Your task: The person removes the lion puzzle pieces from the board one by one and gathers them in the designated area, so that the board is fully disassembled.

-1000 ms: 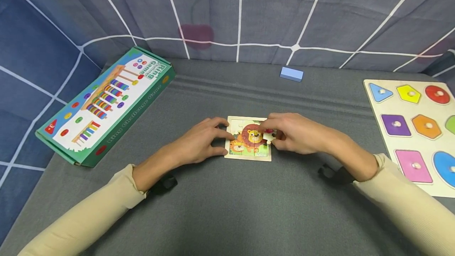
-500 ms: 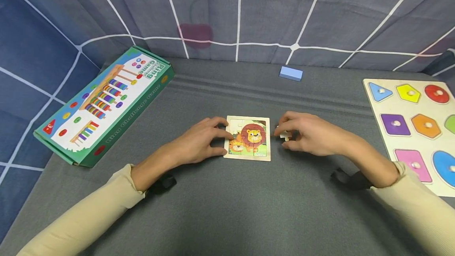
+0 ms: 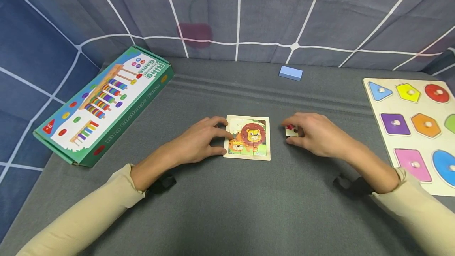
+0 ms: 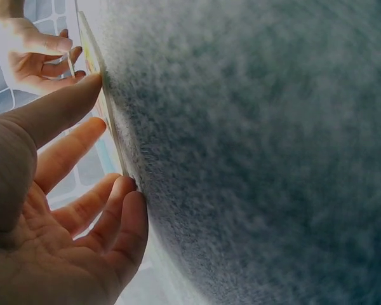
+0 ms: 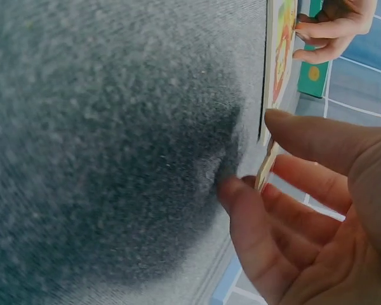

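Observation:
A square wooden jigsaw puzzle (image 3: pixel 254 135) with a lion picture lies flat on the grey cloth. My left hand (image 3: pixel 203 139) rests at its left edge, thumb and fingers spread; in the left wrist view the fingertips (image 4: pixel 95 127) touch the board's edge and face. Right of the puzzle, apart from it, my right hand (image 3: pixel 316 135) holds a loose jigsaw piece (image 3: pixel 291 130) with red and pale parts. The right wrist view shows this piece (image 5: pixel 265 168) edge-on between thumb and fingers. Part of it is hidden behind the fingers.
A green Ring Challenge Game box (image 3: pixel 106 106) lies at the left. A small blue block (image 3: pixel 290 73) sits by the back cloth wall (image 3: pixel 266 11). At the right lies a wooden knobbed shape board (image 3: pixel 405 141) with coloured shapes.
My right hand has moved right with the piece, from over the puzzle's right edge to the cloth beside it, uncovering the whole lion. The left hand has stayed in place.

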`<state>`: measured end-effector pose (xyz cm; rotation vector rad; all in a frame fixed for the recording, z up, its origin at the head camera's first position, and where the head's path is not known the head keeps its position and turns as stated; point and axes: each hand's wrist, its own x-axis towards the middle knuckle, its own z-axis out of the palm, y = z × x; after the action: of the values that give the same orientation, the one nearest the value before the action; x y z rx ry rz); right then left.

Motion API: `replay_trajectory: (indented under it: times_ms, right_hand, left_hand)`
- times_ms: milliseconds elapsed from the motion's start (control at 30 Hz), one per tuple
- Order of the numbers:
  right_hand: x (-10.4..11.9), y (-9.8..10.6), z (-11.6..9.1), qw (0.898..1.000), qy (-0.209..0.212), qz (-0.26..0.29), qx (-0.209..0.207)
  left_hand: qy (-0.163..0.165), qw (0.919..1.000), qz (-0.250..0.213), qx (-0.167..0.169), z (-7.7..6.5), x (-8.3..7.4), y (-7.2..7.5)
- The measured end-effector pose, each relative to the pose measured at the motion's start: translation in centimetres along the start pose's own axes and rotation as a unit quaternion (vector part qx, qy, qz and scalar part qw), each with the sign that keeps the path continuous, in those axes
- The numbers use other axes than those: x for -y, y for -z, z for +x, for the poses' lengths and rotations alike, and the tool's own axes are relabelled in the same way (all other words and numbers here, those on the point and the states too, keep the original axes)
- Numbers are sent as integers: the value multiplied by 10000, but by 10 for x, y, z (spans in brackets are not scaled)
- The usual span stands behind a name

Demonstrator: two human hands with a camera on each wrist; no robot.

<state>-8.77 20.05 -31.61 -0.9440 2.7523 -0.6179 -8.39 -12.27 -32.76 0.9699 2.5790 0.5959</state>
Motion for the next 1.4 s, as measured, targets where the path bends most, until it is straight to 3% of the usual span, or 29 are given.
replay_trajectory:
  times_ms: [533,967,1233,1400]
  right_hand:
    - [-4,-6,-1,9988,-311,-22,-366]
    - [-3,-7,-3,9983,-511,-77,-265]
    - [7,-8,1,9981,-304,-60,-536]
    - [18,-9,10,9988,-139,81,-465]
  left_hand:
    - [0,9999,-20,129,1,2,0]
    - [-94,9999,79,109,1,1,0]
    - [-48,9992,254,312,2,-2,3]
    - [-57,9992,198,337,1,-1,3]
